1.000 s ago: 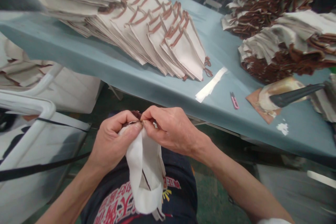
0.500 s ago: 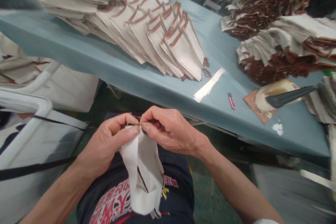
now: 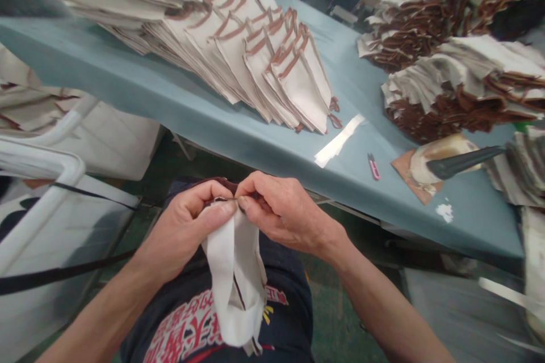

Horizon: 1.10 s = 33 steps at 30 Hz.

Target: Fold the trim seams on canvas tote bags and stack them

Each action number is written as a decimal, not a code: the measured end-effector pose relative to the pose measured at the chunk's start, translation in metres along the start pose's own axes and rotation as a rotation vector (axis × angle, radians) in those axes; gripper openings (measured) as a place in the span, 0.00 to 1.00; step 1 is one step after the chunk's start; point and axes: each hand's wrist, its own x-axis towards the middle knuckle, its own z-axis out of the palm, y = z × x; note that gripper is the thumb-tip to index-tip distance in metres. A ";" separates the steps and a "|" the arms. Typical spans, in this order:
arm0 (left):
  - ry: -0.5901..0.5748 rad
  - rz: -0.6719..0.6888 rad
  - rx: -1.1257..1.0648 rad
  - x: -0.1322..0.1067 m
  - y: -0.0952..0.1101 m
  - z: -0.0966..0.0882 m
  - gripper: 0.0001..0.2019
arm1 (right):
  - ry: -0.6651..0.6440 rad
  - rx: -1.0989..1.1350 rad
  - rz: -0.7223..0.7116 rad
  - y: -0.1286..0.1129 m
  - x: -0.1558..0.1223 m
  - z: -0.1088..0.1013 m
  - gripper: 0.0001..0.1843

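Note:
A white cloth pouch (image 3: 244,272) with dark brown trim hangs from my fingers in front of the dark printed apron (image 3: 191,317). My left hand (image 3: 193,218) pinches its top edge between thumb and bent forefinger. Right beside it, my right hand (image 3: 279,212) pinches the same edge, the fingertips of both hands nearly touching. The exact bit of trim or cord between the fingertips is too small to make out. Below the grip the pouch falls in a loose fold, with a dark line showing inside it.
On the blue-covered table (image 3: 191,119) lie overlapping white pouches (image 3: 293,85) with brown trim, white strips (image 3: 338,142), pink thread snips (image 3: 373,167) and a glue pot with a dark-handled brush (image 3: 443,164). Cloth heaps (image 3: 460,85) stand at right. A white-framed cart (image 3: 63,181) is at left.
Both hands and the pouch have shifted slightly right in view, still pinching the top edge. The table and its things have moved a little as the camera turned.

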 end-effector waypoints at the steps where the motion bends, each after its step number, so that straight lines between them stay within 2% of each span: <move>1: -0.030 -0.013 0.047 0.000 0.002 -0.004 0.15 | -0.004 0.015 0.002 0.001 0.000 -0.001 0.08; 5: -0.093 0.032 0.229 -0.002 0.012 -0.020 0.11 | -0.032 0.095 0.031 0.004 -0.001 -0.005 0.07; 9: -0.082 0.080 0.325 -0.005 0.020 -0.021 0.10 | -0.055 0.145 0.048 0.004 -0.001 -0.008 0.08; 14: -0.068 0.118 0.419 -0.010 0.029 -0.012 0.09 | 0.038 -0.044 -0.099 -0.002 0.003 -0.007 0.11; 16: -0.063 0.152 0.423 -0.012 0.032 -0.011 0.07 | 0.052 -0.061 -0.172 -0.004 0.005 -0.005 0.08; 18: -0.036 0.192 0.428 -0.014 0.033 -0.013 0.06 | 0.046 -0.033 -0.187 -0.006 0.006 -0.001 0.06; 22: 0.032 0.202 0.455 -0.018 0.030 -0.016 0.09 | 0.040 0.105 -0.086 -0.008 0.005 0.004 0.04; 28: 0.019 0.163 0.361 -0.023 0.030 -0.021 0.10 | -0.042 0.331 0.069 -0.006 0.006 0.004 0.06; 30: 0.028 0.221 0.441 -0.024 0.030 -0.023 0.08 | -0.068 0.410 0.129 -0.005 0.006 0.004 0.08; 33: 0.047 0.376 0.620 -0.024 0.032 -0.025 0.05 | -0.110 0.555 0.230 -0.001 0.005 0.005 0.16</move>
